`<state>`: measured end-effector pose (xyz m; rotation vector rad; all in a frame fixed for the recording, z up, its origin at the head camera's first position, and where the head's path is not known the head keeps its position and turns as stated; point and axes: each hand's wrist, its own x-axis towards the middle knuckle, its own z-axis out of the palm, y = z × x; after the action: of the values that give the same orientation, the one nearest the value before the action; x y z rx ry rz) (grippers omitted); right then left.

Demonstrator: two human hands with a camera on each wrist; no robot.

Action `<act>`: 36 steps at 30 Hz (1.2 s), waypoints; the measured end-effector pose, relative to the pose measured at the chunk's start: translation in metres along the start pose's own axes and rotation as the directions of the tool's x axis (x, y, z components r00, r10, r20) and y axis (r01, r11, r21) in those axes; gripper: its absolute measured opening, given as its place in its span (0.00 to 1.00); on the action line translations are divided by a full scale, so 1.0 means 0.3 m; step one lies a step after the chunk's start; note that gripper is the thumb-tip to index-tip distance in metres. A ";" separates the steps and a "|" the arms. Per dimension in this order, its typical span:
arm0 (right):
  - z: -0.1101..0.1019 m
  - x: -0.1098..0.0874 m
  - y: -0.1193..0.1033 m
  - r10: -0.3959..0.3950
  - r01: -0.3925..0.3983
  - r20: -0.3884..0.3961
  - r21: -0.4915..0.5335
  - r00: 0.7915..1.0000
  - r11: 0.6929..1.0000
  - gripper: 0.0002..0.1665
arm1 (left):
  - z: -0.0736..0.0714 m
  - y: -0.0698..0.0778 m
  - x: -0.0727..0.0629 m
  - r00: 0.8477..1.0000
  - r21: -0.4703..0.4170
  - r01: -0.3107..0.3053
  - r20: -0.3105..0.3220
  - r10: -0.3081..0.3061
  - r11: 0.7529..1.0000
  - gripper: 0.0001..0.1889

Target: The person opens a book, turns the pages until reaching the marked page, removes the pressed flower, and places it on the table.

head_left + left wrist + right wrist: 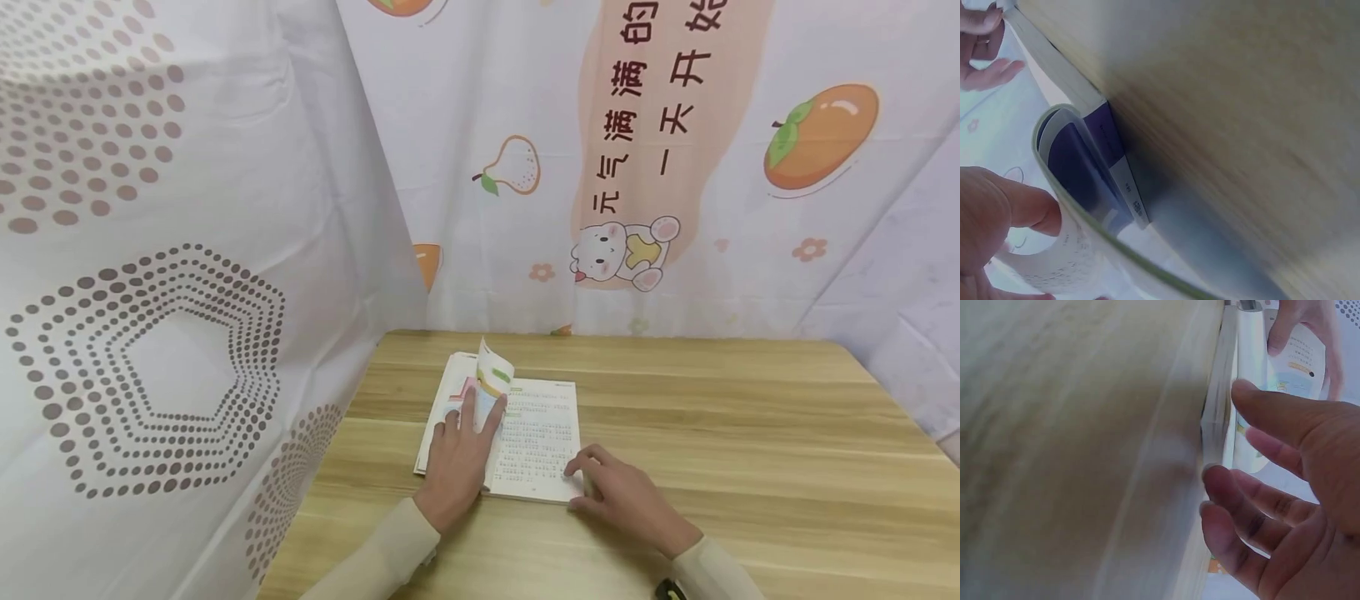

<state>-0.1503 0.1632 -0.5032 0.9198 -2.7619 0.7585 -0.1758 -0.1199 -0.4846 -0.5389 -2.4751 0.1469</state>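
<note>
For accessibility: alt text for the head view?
An open book lies on a wood-grain table; a person's left-hand grip rests on its left side at a raised page, the right-hand grip at its lower right corner. Behind hangs a fruit-printed cloth.

A wooden bench (750, 417) with light and dark stripes sits at six o'clock. At nine o'clock hangs a white cloth with brown dots (180, 358). At twelve, another white cloth (555, 221) shows orange fruit (821, 137), dark writing (627, 80) and a little white animal (618, 252). A pale cloth (911, 275) hangs at three. The light is bright and soft
</note>
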 end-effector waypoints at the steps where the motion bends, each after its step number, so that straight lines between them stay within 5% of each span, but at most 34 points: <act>1: 0.002 0.000 0.003 0.007 -0.007 0.018 -0.005 1.000 1.000 0.21 | 0.000 -0.002 0.000 1.000 0.008 0.001 -0.008 -0.001 1.000 0.38; 10: -0.009 -0.004 0.001 0.035 -0.034 0.023 -0.027 0.999 0.999 0.16 | 0.005 -0.024 -0.002 0.997 -0.004 -0.050 -0.061 0.049 0.999 0.12; 16: -0.012 -0.006 0.003 0.028 -0.027 0.015 -0.034 1.000 0.999 0.16 | -0.007 -0.021 -0.005 0.995 -0.034 -0.093 0.018 0.094 0.995 0.05; 20: -0.010 -0.005 0.003 0.015 -0.015 0.012 -0.042 1.000 0.999 0.16 | -0.015 -0.019 -0.010 0.986 -0.124 -0.118 0.101 0.131 0.985 0.10; 26: -0.009 0.000 -0.001 0.029 -0.028 0.026 -0.060 0.999 0.998 0.15 | -0.022 -0.029 -0.018 0.956 -0.220 -0.130 0.230 0.181 0.967 0.39; 36: 0.000 0.021 0.017 -0.047 0.042 -0.044 -0.105 0.998 0.994 0.11 | 0.016 -0.056 -0.002 0.962 -0.209 -0.145 0.198 0.187 0.967 0.44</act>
<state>-0.1584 0.1633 -0.5036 0.9284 -2.7027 0.6149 -0.1838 -0.1353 -0.4852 -0.8561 -2.6698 0.0321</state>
